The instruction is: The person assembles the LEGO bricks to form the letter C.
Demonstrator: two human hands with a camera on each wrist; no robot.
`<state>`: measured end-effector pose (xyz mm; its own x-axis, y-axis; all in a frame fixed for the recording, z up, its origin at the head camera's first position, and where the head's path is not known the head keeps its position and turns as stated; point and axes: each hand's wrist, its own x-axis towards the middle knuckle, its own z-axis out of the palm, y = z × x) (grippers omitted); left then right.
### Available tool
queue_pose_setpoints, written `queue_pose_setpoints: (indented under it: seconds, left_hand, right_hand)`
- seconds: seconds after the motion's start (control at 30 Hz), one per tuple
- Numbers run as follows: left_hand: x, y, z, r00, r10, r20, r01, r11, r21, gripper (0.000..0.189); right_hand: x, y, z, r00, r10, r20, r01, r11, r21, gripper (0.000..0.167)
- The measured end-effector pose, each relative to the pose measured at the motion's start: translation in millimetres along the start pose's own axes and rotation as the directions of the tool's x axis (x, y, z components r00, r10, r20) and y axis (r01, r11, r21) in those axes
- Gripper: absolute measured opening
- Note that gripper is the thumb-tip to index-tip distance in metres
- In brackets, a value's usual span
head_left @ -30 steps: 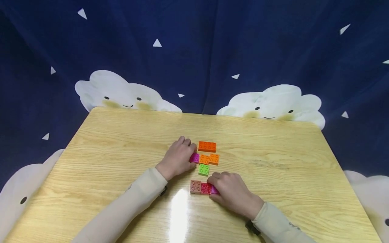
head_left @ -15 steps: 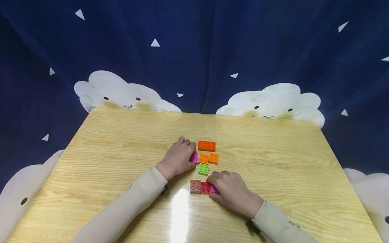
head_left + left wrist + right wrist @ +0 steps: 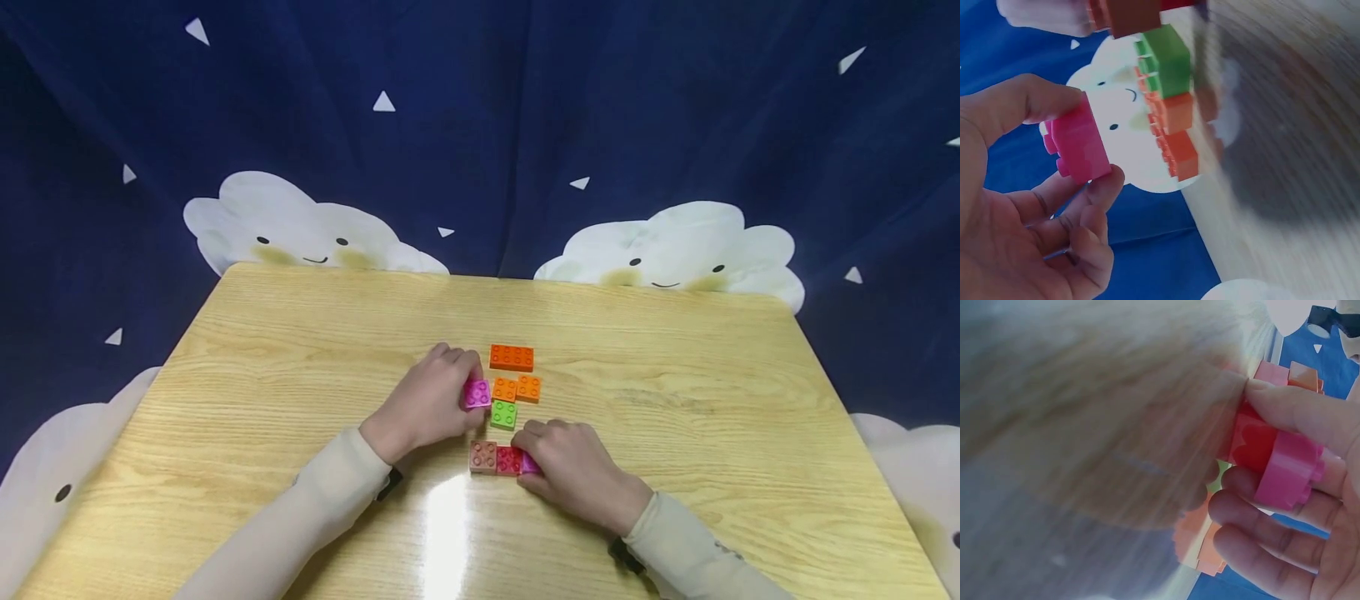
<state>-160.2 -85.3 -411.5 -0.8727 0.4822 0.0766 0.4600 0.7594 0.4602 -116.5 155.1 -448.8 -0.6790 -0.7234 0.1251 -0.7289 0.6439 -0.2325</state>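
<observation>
My left hand [image 3: 431, 400] pinches a pink toy building brick [image 3: 1082, 140] between thumb and fingertips, raised off the table in the left wrist view. In the head view its four-stud top faces up, left of two small orange bricks [image 3: 505, 389] and a lime green brick [image 3: 504, 414]. Lower down, my right hand [image 3: 581, 471] curls round a magenta brick [image 3: 1288, 469] at the right end of a short row. Its thumb lies over the red brick [image 3: 509, 460] next to it, and a brownish-pink brick [image 3: 483, 456] forms the left end.
A longer dark orange brick [image 3: 512, 357] lies behind the small orange pair. All of this is on a wooden table [image 3: 712, 392], with a dark blue curtain [image 3: 480, 125] printed with clouds behind it. Bright glare [image 3: 446, 533] shows on the near tabletop.
My left hand has lifted the pink brick and drawn slightly back toward me, so more of its top shows. My right hand keeps its hold on the row.
</observation>
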Motion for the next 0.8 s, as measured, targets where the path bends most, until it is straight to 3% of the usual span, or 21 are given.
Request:
queue_pose_setpoints:
  seconds: [0.2, 0.43, 0.8]
  left_hand:
    - [-6.9, 7.3, -4.4, 0.999, 0.052, -0.013, -0.052, 0.998, -0.027, 0.034]
    - [-17.9, 14.9, -4.8, 0.992, 0.121, 0.024, -0.122, 0.993, 0.009, 0.036]
    - [-30.2, 19.3, -2.6, 0.983, 0.161, 0.092, -0.167, 0.984, 0.06, 0.035]
  right_hand:
    - [-1.0, 0.4, 0.5, 1.0, 0.016, -0.004, -0.015, 1.0, 0.019, 0.027]
    - [-0.2, 0.6, 0.4, 1.0, 0.014, -0.004, -0.014, 1.0, 0.023, 0.026]
    - [-0.2, 1.5, 0.3, 1.0, 0.024, 0.002, -0.024, 0.999, 0.047, 0.027]
